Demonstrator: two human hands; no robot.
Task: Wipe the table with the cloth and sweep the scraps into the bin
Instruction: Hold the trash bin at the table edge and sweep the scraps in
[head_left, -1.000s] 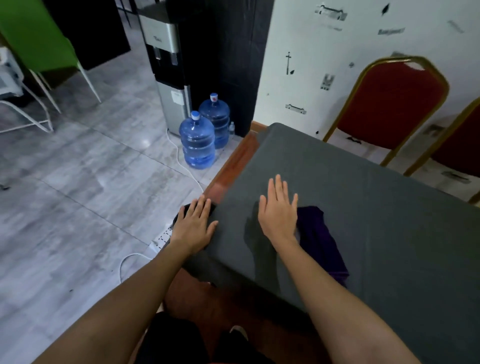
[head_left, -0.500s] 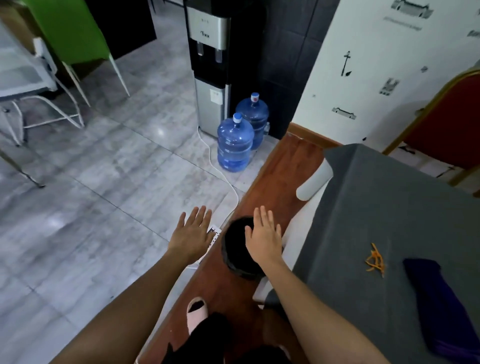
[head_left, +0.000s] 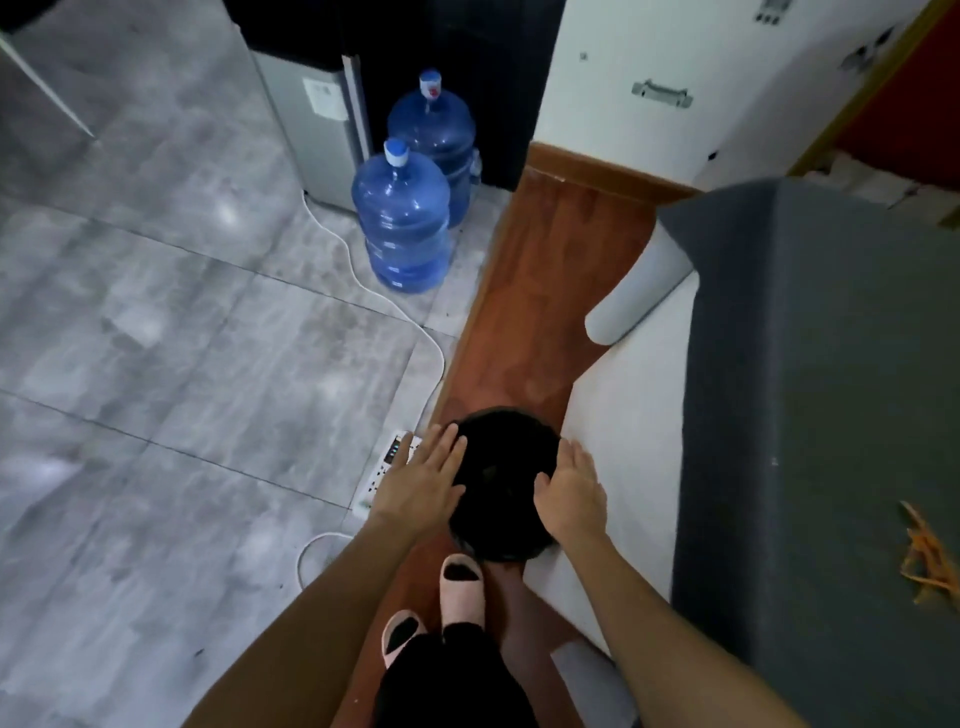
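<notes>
Left hand (head_left: 420, 486), right hand (head_left: 572, 493) moved off table (head_left: 831, 364), now flanking bin (head_left: 501, 462)

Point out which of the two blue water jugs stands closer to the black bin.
The front jug, nearest the bin; the other jug stands behind it, beside the dispenser.

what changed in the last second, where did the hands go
Both hands left the grey table cover and dropped to the black bin on the floor: the left hand now sits at its left rim, the right hand at its right rim, fingers straight, no grip closed yet. The purple cloth was left behind and is out of view. The orange scraps stay on the table cover, unswept.
</notes>
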